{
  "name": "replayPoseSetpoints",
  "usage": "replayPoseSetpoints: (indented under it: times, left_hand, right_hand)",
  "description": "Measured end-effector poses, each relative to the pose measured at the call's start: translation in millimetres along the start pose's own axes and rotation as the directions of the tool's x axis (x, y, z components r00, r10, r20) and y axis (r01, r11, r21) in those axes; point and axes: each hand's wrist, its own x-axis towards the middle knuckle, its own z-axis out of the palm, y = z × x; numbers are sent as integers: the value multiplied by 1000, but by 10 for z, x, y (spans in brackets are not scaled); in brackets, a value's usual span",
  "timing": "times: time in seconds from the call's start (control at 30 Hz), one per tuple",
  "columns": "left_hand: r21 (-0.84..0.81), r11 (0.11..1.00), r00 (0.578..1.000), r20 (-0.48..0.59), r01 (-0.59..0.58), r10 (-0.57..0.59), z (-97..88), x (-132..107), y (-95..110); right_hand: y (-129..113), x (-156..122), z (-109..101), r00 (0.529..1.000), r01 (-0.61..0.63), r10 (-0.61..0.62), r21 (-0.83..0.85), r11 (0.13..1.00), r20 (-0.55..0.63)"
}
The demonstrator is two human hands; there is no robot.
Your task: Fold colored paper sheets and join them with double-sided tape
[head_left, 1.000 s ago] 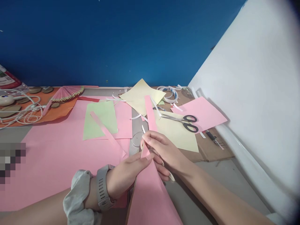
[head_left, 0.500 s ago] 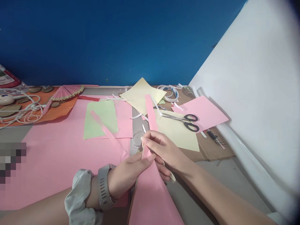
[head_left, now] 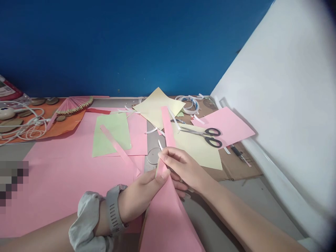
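Note:
A folded pink paper [head_left: 168, 217] runs from my hands down to the bottom edge, narrow at its far end and wider toward me. My left hand [head_left: 147, 192] is closed around its narrow end, the thumb pressed on top and the fingers behind. Pinching the tip of that same end, my right hand [head_left: 181, 164] has thumb and forefinger together. A small pointed white strip [head_left: 160, 145] shows just beyond these fingertips; whether they hold it I cannot tell. Past my right hand lies a pink paper strip [head_left: 168, 127].
Black-handled scissors [head_left: 210, 136] lie on a pale yellow sheet [head_left: 199, 150]. Behind are a yellow square [head_left: 157, 105] and tape rolls [head_left: 191, 105]. Left lie a green sheet [head_left: 112, 136], large pink paper [head_left: 65, 182], a pleated fan [head_left: 75, 105] and a white cable [head_left: 34, 122]. A blue wall [head_left: 157, 45] stands behind.
My left thumb has shifted slightly up and left along the pink paper. The right hand keeps its pinch at the tip. The whole view has drifted a little.

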Motion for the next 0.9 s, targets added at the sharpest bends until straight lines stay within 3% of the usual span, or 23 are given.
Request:
replayPoseSetpoints:
  times: [0.07, 0.13, 0.27, 0.37, 0.5, 0.63, 0.8, 0.9]
  left_hand:
    - [27, 1000, 1000, 1, -9, 9, 5, -5, 16]
    - [102, 994, 996, -73, -35, 43, 9, -10, 31]
    - [343, 939, 970, -228, -6, 89, 22, -31, 58]
    - [446, 895, 969, -234, 30, 84, 53, -55, 69]
    - [449, 893, 965, -249, 40, 82, 102, -73, 51]
    - [428, 904, 969, -222, -3, 108, 107, -69, 17]
    - [465, 885, 960, -240, -16, 143, 67, -61, -6]
    - [495, 869, 960, -249, 14, 127, 52, -63, -15]
  right_hand:
    - [-4, 5, -9, 999, 40, -41, -53, 998, -22]
    - [-23, 13, -18, 984, 134, -151, -159, 978, -98]
    - [-86, 19, -39, 868, 303, -427, -410, 860, -254]
    - [-107, 10, -53, 838, 323, -474, -455, 830, -270]
    - [-102, 0, -53, 816, 341, -512, -492, 801, -269]
    - [-109, -2, -40, 810, 350, -525, -503, 790, -261]
    - [-112, 5, -61, 896, 293, -404, -441, 848, -181]
    - [-94, 17, -76, 910, 264, -370, -428, 864, -186]
